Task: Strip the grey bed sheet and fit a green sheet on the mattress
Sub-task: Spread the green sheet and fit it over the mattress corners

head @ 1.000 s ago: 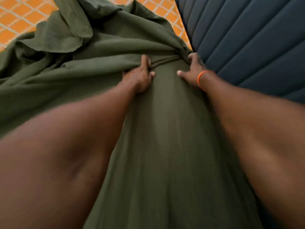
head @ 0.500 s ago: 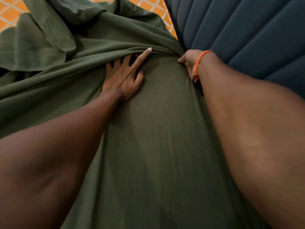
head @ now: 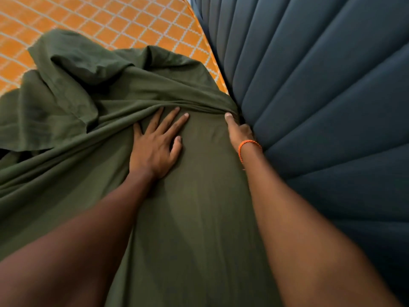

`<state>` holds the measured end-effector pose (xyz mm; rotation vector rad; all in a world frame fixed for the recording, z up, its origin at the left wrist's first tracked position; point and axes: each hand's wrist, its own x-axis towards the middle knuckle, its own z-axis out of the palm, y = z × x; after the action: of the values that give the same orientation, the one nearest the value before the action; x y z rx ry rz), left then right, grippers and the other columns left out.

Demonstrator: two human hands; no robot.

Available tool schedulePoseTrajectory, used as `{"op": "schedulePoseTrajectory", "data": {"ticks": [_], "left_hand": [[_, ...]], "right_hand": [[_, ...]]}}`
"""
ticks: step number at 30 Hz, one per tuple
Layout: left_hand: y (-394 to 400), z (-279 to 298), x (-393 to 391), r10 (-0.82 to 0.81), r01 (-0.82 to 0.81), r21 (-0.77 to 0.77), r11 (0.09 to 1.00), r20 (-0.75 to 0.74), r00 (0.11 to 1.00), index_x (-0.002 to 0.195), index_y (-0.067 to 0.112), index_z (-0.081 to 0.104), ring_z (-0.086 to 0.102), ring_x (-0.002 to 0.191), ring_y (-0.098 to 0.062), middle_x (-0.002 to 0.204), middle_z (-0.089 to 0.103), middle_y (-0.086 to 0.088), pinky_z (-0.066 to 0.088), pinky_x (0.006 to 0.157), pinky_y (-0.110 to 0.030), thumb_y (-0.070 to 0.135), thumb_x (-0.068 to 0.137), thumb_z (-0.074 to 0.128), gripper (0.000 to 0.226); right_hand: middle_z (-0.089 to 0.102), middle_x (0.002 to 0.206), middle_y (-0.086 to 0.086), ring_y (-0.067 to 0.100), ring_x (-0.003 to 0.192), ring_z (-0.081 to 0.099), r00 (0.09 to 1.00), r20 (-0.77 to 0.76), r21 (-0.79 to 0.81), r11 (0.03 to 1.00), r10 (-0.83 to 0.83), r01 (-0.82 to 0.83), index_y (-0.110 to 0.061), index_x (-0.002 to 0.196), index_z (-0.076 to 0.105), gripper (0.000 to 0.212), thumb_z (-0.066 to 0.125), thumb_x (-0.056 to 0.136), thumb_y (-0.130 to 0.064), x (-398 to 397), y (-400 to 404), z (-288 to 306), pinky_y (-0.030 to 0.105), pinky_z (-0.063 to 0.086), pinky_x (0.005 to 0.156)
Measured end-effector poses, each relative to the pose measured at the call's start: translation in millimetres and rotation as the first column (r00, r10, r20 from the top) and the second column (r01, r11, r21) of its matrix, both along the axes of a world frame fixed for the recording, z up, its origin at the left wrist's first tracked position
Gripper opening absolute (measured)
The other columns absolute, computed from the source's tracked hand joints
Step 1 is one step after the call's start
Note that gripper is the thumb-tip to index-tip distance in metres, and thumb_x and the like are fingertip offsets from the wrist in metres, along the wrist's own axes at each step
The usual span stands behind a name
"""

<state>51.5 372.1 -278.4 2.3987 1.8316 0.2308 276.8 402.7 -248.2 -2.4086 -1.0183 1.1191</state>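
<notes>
Green sheet [head: 188, 218] is stretched smooth near the mattress edge by the headboard [head: 321, 107]. It is pinned flat by the left hand [head: 155, 142], fingers spread. Its edge is pushed into the headboard gap by the right hand [head: 238, 131]; grip cannot be told. Beyond, loose folds are bunched on the bare orange mattress [head: 99, 16].

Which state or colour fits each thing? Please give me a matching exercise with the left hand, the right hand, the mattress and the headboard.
Things:
1. left hand
2. right hand
3. mattress
4. headboard

Descriptions:
A. dark blue, padded in ribs
B. flat, fingers spread on the green sheet
C. orange with a pale grid
D. at the sheet's edge beside the headboard

Pairs: 1-B, 2-D, 3-C, 4-A
</notes>
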Motion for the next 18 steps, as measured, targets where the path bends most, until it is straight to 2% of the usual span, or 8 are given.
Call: {"op": "schedulePoseTrajectory", "data": {"ticks": [2, 5, 7, 9, 11, 15, 17, 18], "left_hand": [[0, 0, 0, 0.003, -0.003, -0.008, 1.000, 0.007, 1.000, 0.164, 0.051, 0.006, 0.009, 0.162, -0.018, 0.174, 0.007, 0.020, 0.020, 0.118, -0.072, 0.045, 0.108, 0.037, 0.065], [1, -1, -1, 0.007, -0.006, -0.023, 1.000, 0.029, 1.000, 0.164, 0.051, 0.004, 0.009, 0.162, -0.018, 0.174, 0.005, 0.021, 0.019, 0.118, -0.072, 0.046, 0.107, 0.038, 0.067], [2, -2, -2, 0.012, -0.011, -0.024, 1.000, 0.024, 1.000, 0.164, 0.051, 0.002, 0.007, 0.162, -0.017, 0.174, 0.002, 0.022, 0.019, 0.119, -0.071, 0.046, 0.107, 0.038, 0.068], [2, -5, -3, 0.010, -0.009, -0.025, 1.000, 0.028, 1.000, 0.164, 0.049, 0.002, 0.007, 0.162, -0.016, 0.174, 0.000, 0.022, 0.018, 0.119, -0.070, 0.047, 0.106, 0.039, 0.069], [2, -4, -4, 0.018, -0.017, -0.033, 0.999, 0.036, 0.999, 0.165, 0.046, 0.002, 0.007, 0.162, -0.015, 0.173, 0.000, 0.023, 0.017, 0.119, -0.070, 0.047, 0.105, 0.041, 0.071], [3, -5, -4, 0.034, -0.033, -0.038, 0.999, 0.033, 0.999, 0.166, 0.043, 0.004, 0.009, 0.162, -0.014, 0.173, 0.001, 0.024, 0.015, 0.121, -0.067, 0.047, 0.104, 0.043, 0.073], [3, -7, -4, 0.038, -0.037, -0.037, 0.999, 0.023, 0.999, 0.167, 0.042, 0.007, 0.011, 0.161, -0.014, 0.173, 0.005, 0.022, 0.014, 0.120, -0.066, 0.047, 0.103, 0.044, 0.074], [4, -6, -5, 0.045, -0.044, -0.044, 0.998, 0.021, 0.999, 0.167, 0.041, 0.007, 0.011, 0.161, -0.014, 0.174, 0.005, 0.022, 0.013, 0.120, -0.065, 0.047, 0.102, 0.044, 0.075]], "right_hand": [[0.051, 0.150, 0.021, 0.037, 0.136, 0.051, 0.999, -0.040, -0.051, 0.999, 0.017, -0.019, -0.001, 0.146, 0.049, 0.089, 0.033, 0.099, -0.074, 3, 8, 6, 0.040, 0.039, 0.109], [0.055, 0.146, 0.022, 0.039, 0.132, 0.054, 0.974, 0.183, -0.086, 0.989, 0.132, -0.118, -0.001, 0.143, 0.052, 0.070, 0.038, 0.106, -0.058, -8, 6, 13, 0.043, 0.043, 0.105], [0.065, 0.131, 0.014, 0.037, 0.122, 0.061, 0.852, 0.503, 0.178, 0.948, 0.142, -0.263, -0.010, 0.130, 0.063, 0.037, 0.050, 0.103, -0.030, -31, 4, 26, 0.043, 0.048, 0.097], [0.070, 0.113, 0.008, 0.034, 0.108, 0.063, 0.792, 0.610, 0.547, 0.712, 0.021, -0.440, -0.019, 0.113, 0.068, 0.023, 0.055, 0.095, -0.017, -57, 17, 51, 0.042, 0.048, 0.086], [0.070, 0.116, 0.010, 0.037, 0.108, 0.064, 0.883, 0.440, 0.627, 0.647, 0.165, -0.434, -0.021, 0.125, 0.062, 0.030, 0.062, 0.095, -0.022, -76, 55, 64, 0.041, 0.048, 0.083], [0.059, 0.141, 0.016, 0.034, 0.107, 0.071, 0.927, -0.004, 0.249, 0.898, 0.374, -0.362, -0.029, 0.164, 0.009, 0.119, 0.088, 0.076, -0.042, -93, 131, 40, 0.049, 0.058, 0.093], [0.069, 0.118, 0.013, 0.025, 0.076, 0.075, 0.894, -0.124, 0.180, 0.896, 0.430, -0.406, -0.028, 0.164, 0.014, 0.122, 0.094, 0.072, -0.032, -102, 140, 20, 0.046, 0.064, 0.071], [0.071, 0.106, 0.011, 0.019, 0.060, 0.072, 0.888, -0.144, 0.194, 0.892, 0.438, -0.408, -0.026, 0.158, 0.028, 0.105, 0.093, 0.075, -0.025, -107, 145, 12, 0.039, 0.062, 0.057]]}}
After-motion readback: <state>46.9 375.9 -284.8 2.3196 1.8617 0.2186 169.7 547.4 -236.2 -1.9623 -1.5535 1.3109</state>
